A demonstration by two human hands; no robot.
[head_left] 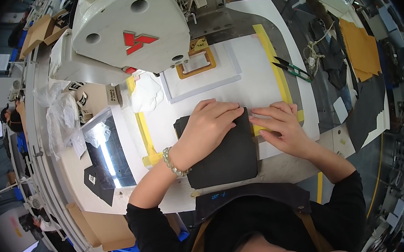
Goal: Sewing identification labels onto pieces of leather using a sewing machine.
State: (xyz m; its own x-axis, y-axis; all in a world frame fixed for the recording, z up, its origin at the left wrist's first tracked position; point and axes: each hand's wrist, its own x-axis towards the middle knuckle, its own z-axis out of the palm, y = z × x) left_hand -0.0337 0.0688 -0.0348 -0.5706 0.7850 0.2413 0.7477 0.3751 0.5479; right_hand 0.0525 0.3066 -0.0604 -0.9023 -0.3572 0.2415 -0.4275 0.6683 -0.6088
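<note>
My left hand (211, 130), with a beaded bracelet, rests on a black rectangular piece (221, 166), fingers loosely bent over its upper part near the top right corner. My right hand (278, 125) lies just right of it with spread, bent fingers on the white board (198, 105) and its yellow tape. Above them, a clear template (227, 62) carries a tan frame (197, 72). The sewing machine head (123, 31) overhangs the board. A crumpled white material (145, 92) lies left of the template.
Green-handled snips (300, 74), cord (313, 55), dark scraps (335, 58) and mustard pieces (360, 48) lie at right. Plastic bags (60, 116), a shiny sheet (115, 169) and a cardboard box (107, 232) are at left. People (13, 116) appear in the far left background.
</note>
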